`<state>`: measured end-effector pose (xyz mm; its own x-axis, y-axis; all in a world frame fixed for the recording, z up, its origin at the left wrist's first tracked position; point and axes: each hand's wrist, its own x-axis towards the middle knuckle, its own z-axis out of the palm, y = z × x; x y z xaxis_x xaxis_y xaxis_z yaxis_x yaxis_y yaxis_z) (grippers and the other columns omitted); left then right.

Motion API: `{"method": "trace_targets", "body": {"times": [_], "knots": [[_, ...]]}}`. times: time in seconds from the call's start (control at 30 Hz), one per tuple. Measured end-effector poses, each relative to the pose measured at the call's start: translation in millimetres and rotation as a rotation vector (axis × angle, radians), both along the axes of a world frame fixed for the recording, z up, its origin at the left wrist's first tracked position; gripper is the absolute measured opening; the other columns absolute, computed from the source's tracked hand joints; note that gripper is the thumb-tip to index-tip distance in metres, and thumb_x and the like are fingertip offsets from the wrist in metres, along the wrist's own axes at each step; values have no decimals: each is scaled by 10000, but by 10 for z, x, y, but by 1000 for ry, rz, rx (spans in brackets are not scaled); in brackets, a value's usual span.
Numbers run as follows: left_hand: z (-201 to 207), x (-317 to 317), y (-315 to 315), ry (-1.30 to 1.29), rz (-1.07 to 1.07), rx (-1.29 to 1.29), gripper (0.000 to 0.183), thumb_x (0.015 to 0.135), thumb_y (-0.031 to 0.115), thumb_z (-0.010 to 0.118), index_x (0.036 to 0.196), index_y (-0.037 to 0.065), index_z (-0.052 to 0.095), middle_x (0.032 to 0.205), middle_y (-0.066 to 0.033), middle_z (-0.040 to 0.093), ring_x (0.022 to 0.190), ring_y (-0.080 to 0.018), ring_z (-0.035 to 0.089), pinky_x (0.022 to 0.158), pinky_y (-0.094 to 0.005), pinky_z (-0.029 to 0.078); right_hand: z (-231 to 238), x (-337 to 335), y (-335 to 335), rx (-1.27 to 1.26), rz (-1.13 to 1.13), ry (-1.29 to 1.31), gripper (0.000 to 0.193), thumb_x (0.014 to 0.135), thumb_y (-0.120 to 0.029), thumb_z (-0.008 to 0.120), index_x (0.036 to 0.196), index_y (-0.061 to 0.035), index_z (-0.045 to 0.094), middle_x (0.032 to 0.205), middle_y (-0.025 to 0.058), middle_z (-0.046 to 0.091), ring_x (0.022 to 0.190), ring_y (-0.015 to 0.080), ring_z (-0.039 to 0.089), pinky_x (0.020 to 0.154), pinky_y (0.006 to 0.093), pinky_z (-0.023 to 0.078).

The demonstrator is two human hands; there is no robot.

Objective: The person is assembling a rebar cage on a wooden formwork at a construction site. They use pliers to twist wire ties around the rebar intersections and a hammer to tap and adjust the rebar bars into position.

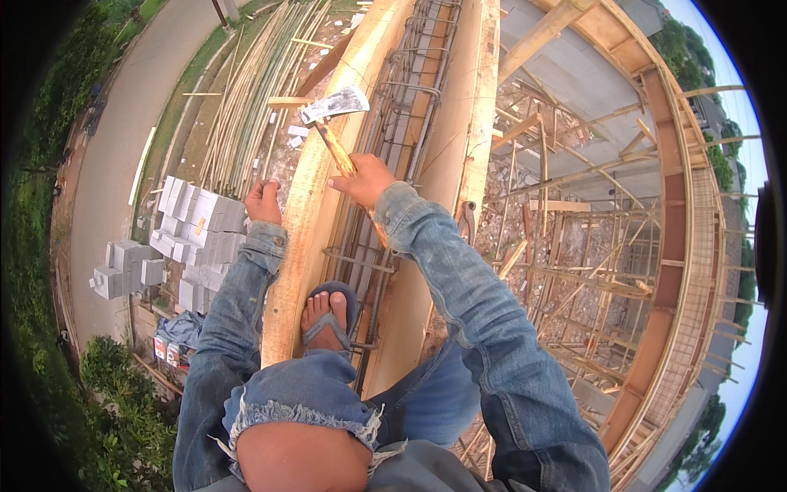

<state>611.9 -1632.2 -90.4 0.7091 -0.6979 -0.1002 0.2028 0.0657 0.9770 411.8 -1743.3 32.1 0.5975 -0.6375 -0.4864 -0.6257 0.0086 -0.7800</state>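
My right hand (366, 179) is closed around the wooden handle of a hatchet (336, 152), whose worn metal head points away from me over the left formwork board (283, 316). Just outside that board, my left hand (264, 202) has its fingers curled together; whatever they may hold is too small to make out. Between the left board and the right formwork board (463, 139) runs a cage of steel rebar (402, 90). A dark metal hand tool (467, 221), only partly visible, rests at the right board. My sandalled foot (328, 318) stands in the trough beside the bars.
The formwork is high above the ground. Down on the left are stacked grey blocks (197, 217), long poles (246, 107) and a road (115, 164). Wooden props (586, 283) and debris fill the drop on the right, below a curved formwork beam (674, 213).
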Motion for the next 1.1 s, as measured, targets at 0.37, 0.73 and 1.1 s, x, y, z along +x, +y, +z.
{"method": "trace_targets", "body": {"times": [0.37, 0.73, 1.1], "knots": [[189, -144, -70, -221, -330, 159, 262, 702, 15, 723, 765, 77, 477, 594, 80, 394, 533, -9, 318, 486, -168, 292, -494, 125, -242, 2, -154, 1, 469, 826, -369, 547, 1009, 63, 551, 913, 251, 608, 938, 351, 583, 829, 419, 448], [567, -302, -40, -527, -244, 310, 282, 659, 194, 754, 711, 57, 514, 574, 53, 344, 532, -53, 280, 462, -231, 240, -410, 371, -1433, -495, -259, 403, 346, 829, -178, 530, 1168, -108, 516, 1156, 173, 541, 1083, 286, 506, 893, 419, 434], [518, -300, -34, -544, -239, 315, 283, 650, 208, 755, 691, 55, 521, 552, 37, 367, 522, -63, 308, 459, -243, 265, -531, 369, -1468, -808, -63, 540, 415, 792, -103, 535, 1195, -202, 524, 1140, 140, 560, 1110, 291, 473, 916, 393, 401]]}}
